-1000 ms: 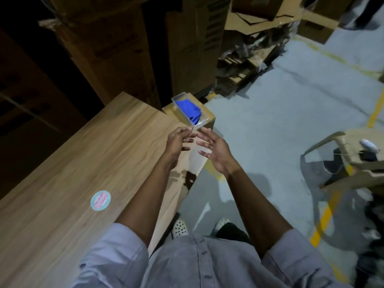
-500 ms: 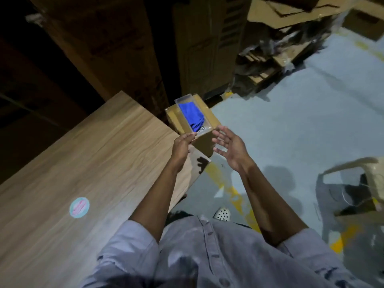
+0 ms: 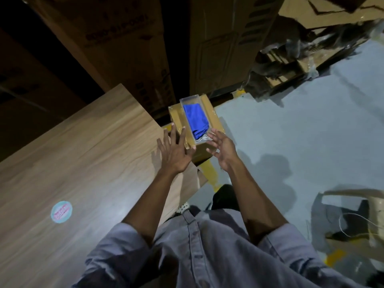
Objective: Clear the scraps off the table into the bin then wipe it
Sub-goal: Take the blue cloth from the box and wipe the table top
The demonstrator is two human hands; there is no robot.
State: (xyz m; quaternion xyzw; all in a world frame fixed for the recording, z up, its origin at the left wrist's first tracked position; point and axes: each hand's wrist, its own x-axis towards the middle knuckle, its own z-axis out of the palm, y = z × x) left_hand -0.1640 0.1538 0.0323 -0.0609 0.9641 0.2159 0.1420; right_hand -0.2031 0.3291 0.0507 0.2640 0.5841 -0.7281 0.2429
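The left grip (image 3: 173,154), pinched before, now spreads released at frame centre; the right grip (image 3: 221,149), also released, hovers just beside the clear tray (image 3: 190,99) of blue cloth (image 3: 196,119).

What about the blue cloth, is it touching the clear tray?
Touching. The head view shows the blue cloth lying inside the clear tray, on its floor.

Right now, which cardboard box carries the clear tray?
The small cardboard box beside the table corner, holding the clear tray with blue cloth; the rest are tall cartons behind.
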